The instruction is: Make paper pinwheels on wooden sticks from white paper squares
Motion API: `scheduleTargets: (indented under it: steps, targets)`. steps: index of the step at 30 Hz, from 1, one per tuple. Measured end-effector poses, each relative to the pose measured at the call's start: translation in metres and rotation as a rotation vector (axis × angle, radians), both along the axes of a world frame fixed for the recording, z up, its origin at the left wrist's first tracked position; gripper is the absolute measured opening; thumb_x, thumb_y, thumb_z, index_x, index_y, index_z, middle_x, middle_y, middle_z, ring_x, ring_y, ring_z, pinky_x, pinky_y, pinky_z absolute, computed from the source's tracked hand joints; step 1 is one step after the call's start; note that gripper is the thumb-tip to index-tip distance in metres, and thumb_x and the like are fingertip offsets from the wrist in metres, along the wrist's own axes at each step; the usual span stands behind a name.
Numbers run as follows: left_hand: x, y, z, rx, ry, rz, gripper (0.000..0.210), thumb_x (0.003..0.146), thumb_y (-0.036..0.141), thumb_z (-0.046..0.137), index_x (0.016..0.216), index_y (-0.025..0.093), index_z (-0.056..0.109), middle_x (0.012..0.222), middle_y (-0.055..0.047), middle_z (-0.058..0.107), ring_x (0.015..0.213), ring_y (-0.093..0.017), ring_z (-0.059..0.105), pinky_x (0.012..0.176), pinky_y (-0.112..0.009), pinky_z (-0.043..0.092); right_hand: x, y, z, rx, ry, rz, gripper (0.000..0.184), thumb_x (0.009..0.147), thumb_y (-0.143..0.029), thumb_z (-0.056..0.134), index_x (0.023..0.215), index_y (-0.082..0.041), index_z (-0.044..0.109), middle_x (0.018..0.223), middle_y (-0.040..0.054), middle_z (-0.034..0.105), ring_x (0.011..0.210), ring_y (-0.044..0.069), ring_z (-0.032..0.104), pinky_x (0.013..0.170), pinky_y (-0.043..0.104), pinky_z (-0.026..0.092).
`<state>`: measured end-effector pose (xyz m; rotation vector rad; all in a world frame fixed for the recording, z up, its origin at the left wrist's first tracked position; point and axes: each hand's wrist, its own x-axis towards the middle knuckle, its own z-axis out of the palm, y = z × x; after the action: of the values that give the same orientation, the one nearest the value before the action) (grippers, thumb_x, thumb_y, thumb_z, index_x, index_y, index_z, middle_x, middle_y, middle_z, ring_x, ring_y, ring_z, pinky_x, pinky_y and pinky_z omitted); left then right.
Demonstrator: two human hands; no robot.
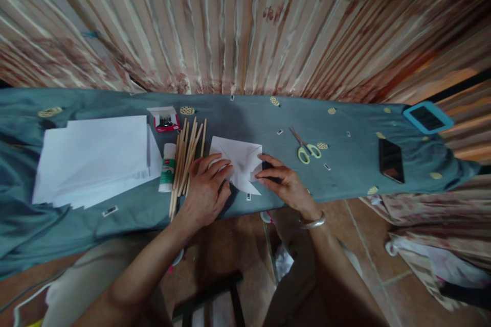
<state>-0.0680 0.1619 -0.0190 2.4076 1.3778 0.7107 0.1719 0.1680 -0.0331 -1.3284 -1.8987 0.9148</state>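
Observation:
A square of white paper point(240, 156) with diagonal creases and cut corners lies at the middle of the cloth-covered table. My left hand point(207, 186) rests on its left side, fingers stretched out over the sheet. At the right edge, my right hand point(282, 179) pinches a corner flap of the paper between thumb and fingers. Just left of my left hand lie several thin wooden sticks point(186, 156). Beside them is a white and green glue stick point(167, 168). Scissors point(304, 149) with pale green handles lie to the right of the paper, blades spread a little.
A stack of white sheets point(94, 158) covers the left part of the table. Behind the glue stick stands an open red box point(165, 121) of small dark items. A black phone point(391, 161) and a blue-framed device point(428, 116) lie at the right. Pleated curtains point(238, 25) hang along the back edge.

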Motion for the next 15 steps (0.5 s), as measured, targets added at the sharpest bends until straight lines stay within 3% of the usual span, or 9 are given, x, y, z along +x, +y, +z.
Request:
scheduleTargets:
  steps: [7, 15]
  targets:
    - [-0.001, -0.002, -0.003, -0.021, 0.025, -0.029, 0.033, 0.091, 0.022, 0.041, 0.114, 0.017, 0.065, 0.120, -0.009, 0.067, 0.127, -0.029, 0.046, 0.108, -0.056, 0.026, -0.021, 0.009, 0.004, 0.103, -0.115, -0.048, 0.016, 0.088, -0.027, 0.058, 0.091, -0.021, 0.073, 0.131, 0.0114, 0.060, 0.126, 0.024, 0.052, 0.108, 0.044, 0.039]
    - [0.003, -0.002, -0.004, -0.050, 0.004, -0.031, 0.033, 0.090, 0.021, 0.042, 0.114, 0.014, 0.064, 0.119, -0.010, 0.067, 0.126, -0.030, 0.046, 0.108, -0.057, 0.024, -0.037, 0.011, -0.006, 0.174, -0.149, -0.173, 0.012, 0.085, -0.027, 0.062, 0.090, -0.022, 0.072, 0.136, 0.0101, 0.055, 0.132, 0.025, 0.045, 0.111, 0.045, 0.035]
